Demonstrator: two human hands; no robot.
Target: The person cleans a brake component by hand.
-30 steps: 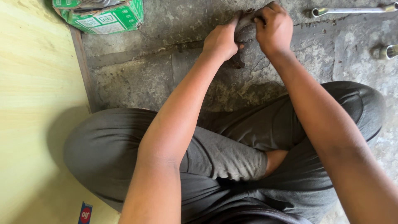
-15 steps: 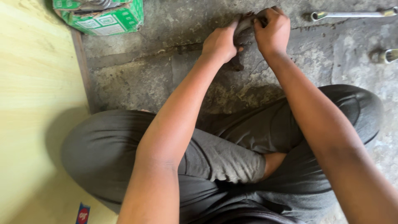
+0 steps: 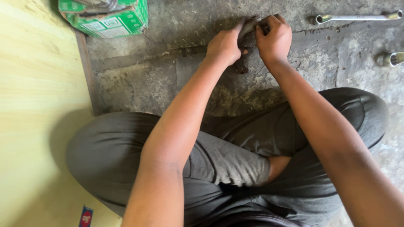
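- A small dark grey metal part [image 3: 249, 31] sits near the top centre of the frame, low over the stained concrete floor [image 3: 160, 80], mostly hidden between two fists, so its exact shape cannot be told.
- The left hand [image 3: 224, 45] is curled tight on the part's left side, fingers wrapped over it.
- The right hand [image 3: 274, 38] is closed on its right end, knuckles up, touching or nearly touching the left.
- Likely risk: with both grips so close on a grimy piece, a slip could drive the knuckles into the rough concrete.
- The person sits cross-legged in dark grey trousers [image 3: 227, 164], filling the lower frame.
- A long silver metal wrench [image 3: 357, 17] lies at upper right, well apart from the hands; a sudden jerk could knock it away.
- A short silver metal socket [image 3: 391, 59] lies at the right edge.
- A green cardboard box [image 3: 105, 17] stands at upper left, beside a pale yellow wooden board [image 3: 38, 105].
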